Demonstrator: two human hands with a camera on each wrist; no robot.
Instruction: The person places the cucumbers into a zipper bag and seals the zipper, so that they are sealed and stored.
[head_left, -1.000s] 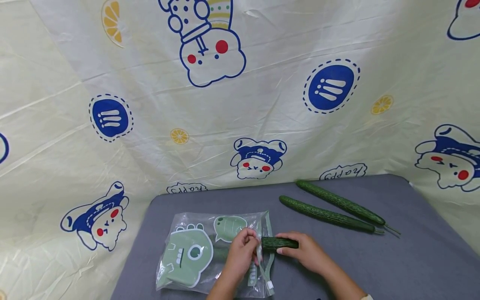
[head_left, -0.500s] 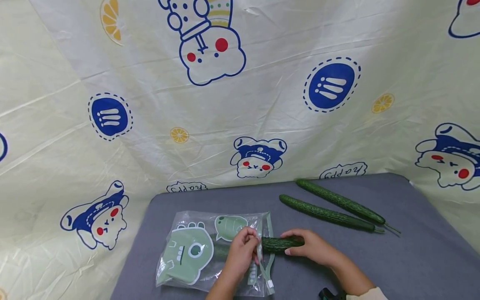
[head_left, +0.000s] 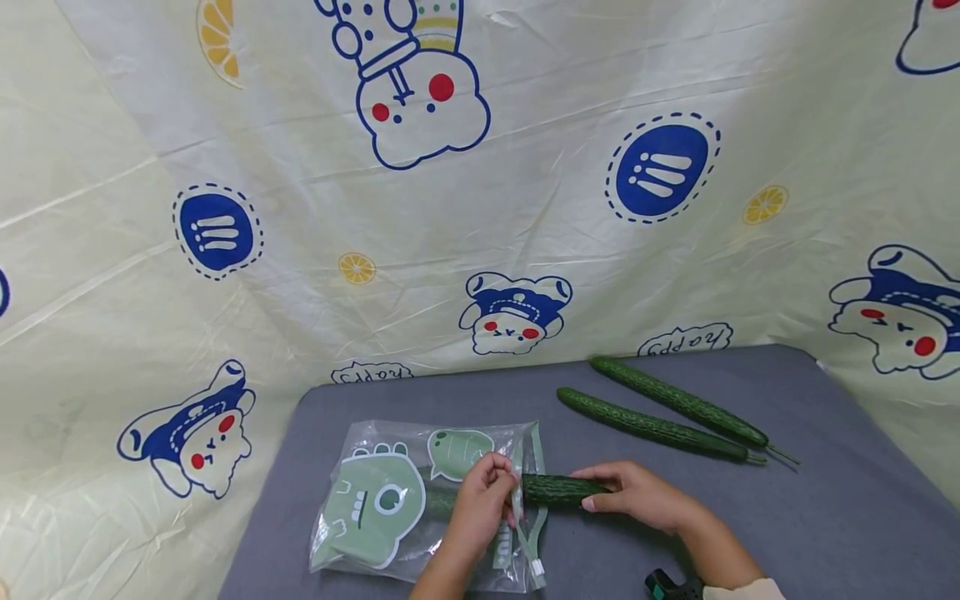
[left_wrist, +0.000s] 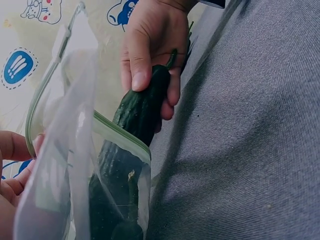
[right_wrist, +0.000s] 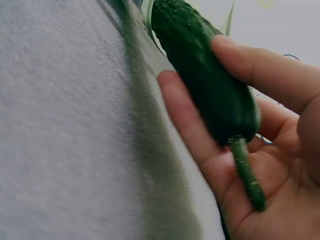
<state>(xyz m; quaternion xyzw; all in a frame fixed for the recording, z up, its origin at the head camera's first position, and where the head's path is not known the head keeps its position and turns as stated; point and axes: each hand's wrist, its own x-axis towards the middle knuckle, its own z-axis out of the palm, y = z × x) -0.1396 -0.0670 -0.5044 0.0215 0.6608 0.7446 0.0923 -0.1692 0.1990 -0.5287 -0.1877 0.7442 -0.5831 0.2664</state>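
Note:
A clear zip bag (head_left: 450, 546) with green cartoon prints lies on its side, its mouth towards the right. My left hand (head_left: 483, 500) pinches the bag's edge near the mouth; part of that hand (left_wrist: 12, 170) shows in the left wrist view. A dark green cucumber (head_left: 551, 490) lies partly inside the bag, with its stem end sticking out. My right hand (head_left: 637, 497) holds that end, thumb on one side and fingers on the other. In the right wrist view the cucumber's stem (right_wrist: 246, 172) lies over the palm. Through the plastic another stem (left_wrist: 131, 187) shows inside the bag.
Two more cucumbers, a nearer one (head_left: 652, 427) and a farther one (head_left: 678, 402), lie at the back right of the grey tabletop (head_left: 810, 500). Behind the table hangs a cream printed sheet (head_left: 420, 225). A black device (head_left: 667, 585) sits at my right wrist.
My right hand has shifted to the right, towards the cucumber's stem end, and more of the cucumber shows between hand and bag. My left hand keeps its pinch on the bag.

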